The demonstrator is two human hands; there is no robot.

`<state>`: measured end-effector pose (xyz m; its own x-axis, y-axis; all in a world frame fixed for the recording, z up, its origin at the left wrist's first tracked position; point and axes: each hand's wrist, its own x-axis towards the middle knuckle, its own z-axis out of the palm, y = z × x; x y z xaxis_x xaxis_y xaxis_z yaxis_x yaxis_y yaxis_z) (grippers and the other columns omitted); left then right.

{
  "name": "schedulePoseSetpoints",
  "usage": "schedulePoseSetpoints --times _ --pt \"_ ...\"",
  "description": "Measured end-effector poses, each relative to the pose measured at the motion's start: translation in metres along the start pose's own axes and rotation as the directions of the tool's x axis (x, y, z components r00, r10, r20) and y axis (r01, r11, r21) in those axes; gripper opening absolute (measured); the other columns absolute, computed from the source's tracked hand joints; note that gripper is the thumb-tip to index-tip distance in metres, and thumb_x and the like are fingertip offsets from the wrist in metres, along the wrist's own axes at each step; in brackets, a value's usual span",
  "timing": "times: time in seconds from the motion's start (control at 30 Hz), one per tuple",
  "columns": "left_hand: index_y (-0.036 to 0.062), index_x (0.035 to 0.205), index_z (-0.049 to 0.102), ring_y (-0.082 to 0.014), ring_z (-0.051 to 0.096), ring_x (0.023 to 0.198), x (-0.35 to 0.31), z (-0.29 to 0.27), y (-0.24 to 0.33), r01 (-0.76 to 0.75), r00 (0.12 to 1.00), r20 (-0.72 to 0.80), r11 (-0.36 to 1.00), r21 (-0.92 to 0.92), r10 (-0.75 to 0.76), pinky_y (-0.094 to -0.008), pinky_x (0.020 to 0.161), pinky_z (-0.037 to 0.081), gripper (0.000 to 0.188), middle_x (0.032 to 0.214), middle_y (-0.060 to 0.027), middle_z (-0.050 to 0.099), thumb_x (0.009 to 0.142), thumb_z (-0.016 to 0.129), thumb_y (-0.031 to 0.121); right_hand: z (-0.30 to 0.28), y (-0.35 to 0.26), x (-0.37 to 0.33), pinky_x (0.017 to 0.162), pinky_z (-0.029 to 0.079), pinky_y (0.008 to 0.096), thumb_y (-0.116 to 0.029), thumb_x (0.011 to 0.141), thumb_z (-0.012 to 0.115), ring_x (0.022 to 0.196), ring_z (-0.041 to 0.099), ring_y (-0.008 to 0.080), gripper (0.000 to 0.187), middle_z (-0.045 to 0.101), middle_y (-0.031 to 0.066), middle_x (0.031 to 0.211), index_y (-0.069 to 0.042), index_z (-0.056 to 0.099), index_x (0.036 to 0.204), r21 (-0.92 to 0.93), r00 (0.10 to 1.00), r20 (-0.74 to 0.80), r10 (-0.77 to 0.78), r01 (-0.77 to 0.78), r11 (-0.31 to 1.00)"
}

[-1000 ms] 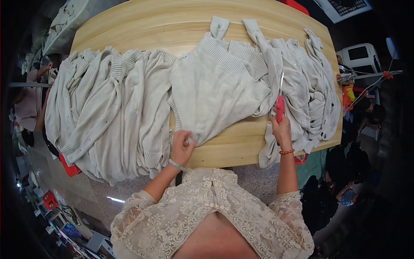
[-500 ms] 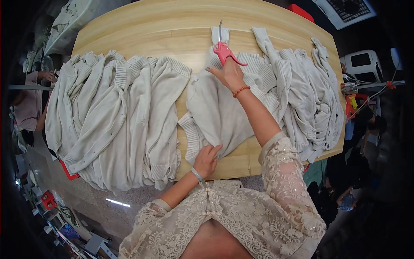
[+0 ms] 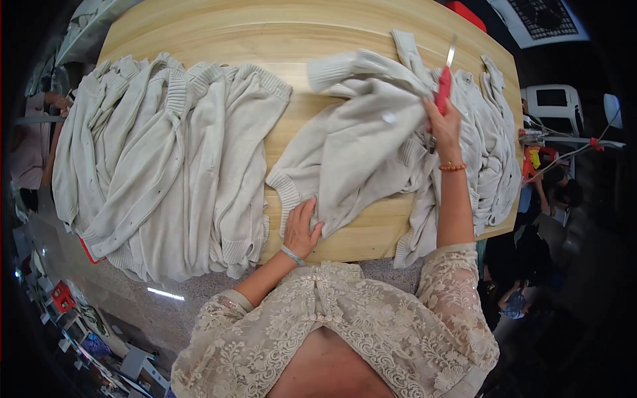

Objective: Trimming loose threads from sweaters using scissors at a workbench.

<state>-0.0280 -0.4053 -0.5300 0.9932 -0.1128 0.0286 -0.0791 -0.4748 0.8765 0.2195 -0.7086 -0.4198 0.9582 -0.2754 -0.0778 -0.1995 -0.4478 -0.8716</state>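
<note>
A light grey knitted sweater (image 3: 371, 132) lies across the middle of the table, its upper part raised and pulled to the right. My right hand (image 3: 443, 126) is closed round a red air blow gun (image 3: 444, 89) whose metal nozzle points away from me. The same hand pinches the sweater's edge between thumb and fingers. My left hand (image 3: 302, 229) rests flat on the near end of the sweater, beside a ribbed band (image 3: 285, 192), fingers stretched out. Part of the blow gun is hidden in my right palm.
Several similar sweaters lie in a row on the left (image 3: 152, 166), hanging over the near edge. Another pile of sweaters (image 3: 488, 146) covers the right side of the wooden table (image 3: 265, 36). Cables and a metal bar (image 3: 564, 137) stand beyond the right edge. Other people are at both sides.
My right hand has moved right with the blow gun, drawing the sweater's far part up and over. The left hand stays near the ribbed band, its fingers now straighter.
</note>
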Motion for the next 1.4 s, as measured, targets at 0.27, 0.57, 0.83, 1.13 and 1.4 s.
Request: schedulePoseSetpoints --times 0.27,0.57,0.83,1.13,1.4 --pt "0.0057 0.139 0.041 -0.0335 0.048 0.111 0.009 0.008 0.008 -0.053 0.987 0.155 0.997 0.047 0.045 -0.0406 0.095 0.036 0.069 0.124 -0.0177 0.050 0.078 0.070 0.019 -0.091 0.068 -0.081 0.040 0.037 0.0259 -0.017 0.082 0.067 0.042 0.044 0.0076 0.030 0.061 0.0016 0.066 0.000 0.064 0.106 -0.103 0.950 -0.213 0.227 -0.253 0.962" --pt "0.0005 0.125 0.052 -0.0169 0.052 0.080 0.084 0.053 -0.005 -0.021 0.997 0.075 0.999 -0.035 0.024 -0.0283 0.067 0.044 0.048 0.088 -0.0086 0.056 0.081 0.067 0.008 0.001 0.012 -0.075 0.078 0.049 0.0490 -0.031 0.076 0.073 0.091 0.062 0.0404 0.045 0.063 0.0252 0.096 -0.001 0.053 0.103 -0.590 0.998 -0.041 0.039 -0.056 0.806" --pt "0.0032 0.087 0.061 -0.0044 0.049 0.065 0.097 0.026 -0.015 0.346 0.938 0.180 0.818 -0.460 -0.295 -0.0199 0.060 0.043 0.014 0.073 0.0037 0.056 0.078 0.072 0.005 -0.015 0.063 -0.067 0.085 0.046 0.0515 -0.009 0.075 0.060 0.097 0.057 0.0475 0.037 0.059 0.0309 0.104 0.003 0.050 0.109 -0.583 0.985 0.104 0.135 -0.050 0.811" --pt "0.0046 0.101 0.042 -0.0185 0.058 0.102 0.079 -0.129 0.045 -0.039 0.943 -0.279 0.768 -0.639 -0.184 -0.0327 0.095 0.042 0.014 0.115 -0.0172 0.059 0.093 0.053 0.002 -0.055 0.046 -0.134 0.078 0.048 0.0449 -0.013 0.074 0.072 0.086 0.062 0.0397 0.047 0.063 0.0236 0.095 0.003 0.050 0.113 -0.634 0.969 0.075 0.236 -0.136 0.761" --pt "0.0063 0.098 0.042 -0.0249 0.060 0.094 0.050 -0.086 0.109 -0.061 0.921 0.276 0.801 -0.596 0.275 -0.0339 0.083 0.046 0.018 0.118 -0.0198 0.063 0.086 0.054 0.001 0.036 -0.050 -0.168 0.061 0.043 0.0318 -0.033 0.080 0.074 0.063 0.046 0.0146 0.046 0.052 0.0088 0.071 0.002 0.060 0.106 -0.140 0.824 0.558 0.096 -0.020 0.990"
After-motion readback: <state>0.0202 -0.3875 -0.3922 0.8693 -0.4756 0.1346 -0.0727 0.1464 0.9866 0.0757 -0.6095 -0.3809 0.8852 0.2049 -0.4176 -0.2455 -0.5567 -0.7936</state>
